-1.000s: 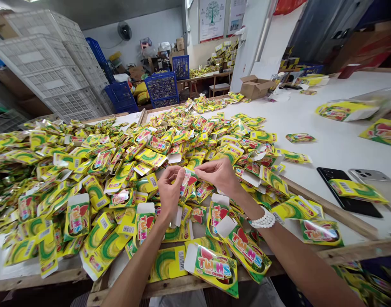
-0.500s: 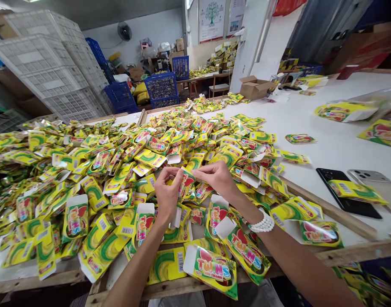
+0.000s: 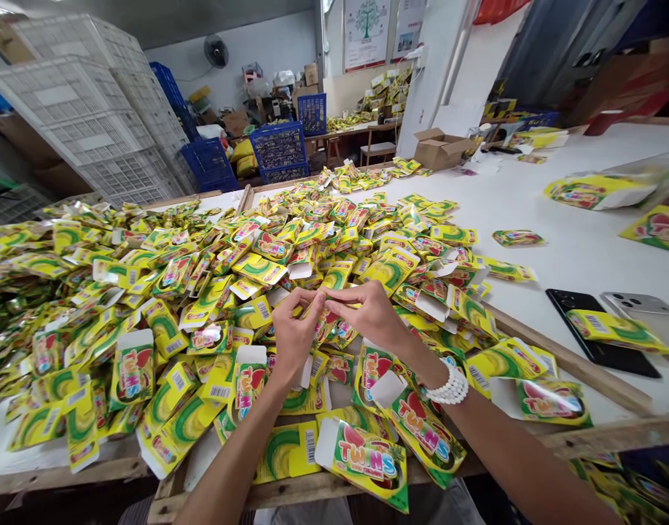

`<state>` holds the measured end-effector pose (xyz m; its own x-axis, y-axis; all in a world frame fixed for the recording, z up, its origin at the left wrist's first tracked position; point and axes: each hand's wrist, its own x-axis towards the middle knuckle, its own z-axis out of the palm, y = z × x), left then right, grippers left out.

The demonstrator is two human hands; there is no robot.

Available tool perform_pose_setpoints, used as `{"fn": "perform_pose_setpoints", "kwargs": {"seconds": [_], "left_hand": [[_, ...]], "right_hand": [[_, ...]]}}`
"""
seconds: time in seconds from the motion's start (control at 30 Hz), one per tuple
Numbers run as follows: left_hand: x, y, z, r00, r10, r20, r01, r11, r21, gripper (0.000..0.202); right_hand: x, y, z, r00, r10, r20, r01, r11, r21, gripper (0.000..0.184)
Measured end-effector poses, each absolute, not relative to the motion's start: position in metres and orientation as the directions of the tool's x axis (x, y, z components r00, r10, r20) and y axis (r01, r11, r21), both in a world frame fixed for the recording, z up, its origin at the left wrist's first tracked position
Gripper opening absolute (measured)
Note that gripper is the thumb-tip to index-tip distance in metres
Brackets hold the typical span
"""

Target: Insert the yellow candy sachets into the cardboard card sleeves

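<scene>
My left hand [image 3: 296,328] and my right hand [image 3: 370,313] meet over the pile, thumbs and fingers pinched together at the top of a small printed carton [image 3: 326,322]. Both hands are closed on it, and they hide most of it. Under and around them lie many flat yellow-and-green cartons with fruit pictures. Some have white flaps standing open, such as the TWINS carton [image 3: 132,375] left of my hands. Below my wrists, another TWINS carton [image 3: 367,459] lies at the table's front edge. A white bead bracelet [image 3: 448,385] circles my right wrist.
A wooden strip [image 3: 569,359] runs along the white table [image 3: 509,197] on the right. Beyond it a black phone [image 3: 632,362] lies under one carton. An open cardboard box [image 3: 441,149] stands at the back. Stacked white crates [image 3: 83,109] and blue crates [image 3: 280,149] are behind the table.
My fingertips have come together at the top of the carton, my right hand moving left. The carton is now more hidden. The whole view has shifted slightly.
</scene>
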<state>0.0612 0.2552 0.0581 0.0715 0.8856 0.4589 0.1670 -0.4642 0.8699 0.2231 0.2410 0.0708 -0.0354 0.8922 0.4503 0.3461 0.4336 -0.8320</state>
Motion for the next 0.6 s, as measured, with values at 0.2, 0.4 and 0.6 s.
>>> {"fn": "perform_pose_setpoints", "kwargs": {"seconds": [0.2,0.4,0.6], "left_hand": [[0.063,0.259,0.056,0.034,0.916,0.401,0.084,-0.402,0.912,0.033],[0.061,0.267,0.057,-0.028,0.972,0.232,-0.306,-0.229,0.924,0.031],[0.059,0.269,0.049,-0.100,0.966,0.240,-0.129,-0.251,0.959,0.018]], "right_hand": [[0.224,0.246,0.072,-0.027,0.928,0.371,0.295,0.362,-0.885,0.035],[0.282,0.228,0.108,0.121,0.930,0.346,-0.126,0.360,-0.924,0.046],[0.325,0.219,0.123,0.224,0.888,0.402,-0.263,0.453,-0.852,0.050]]}}
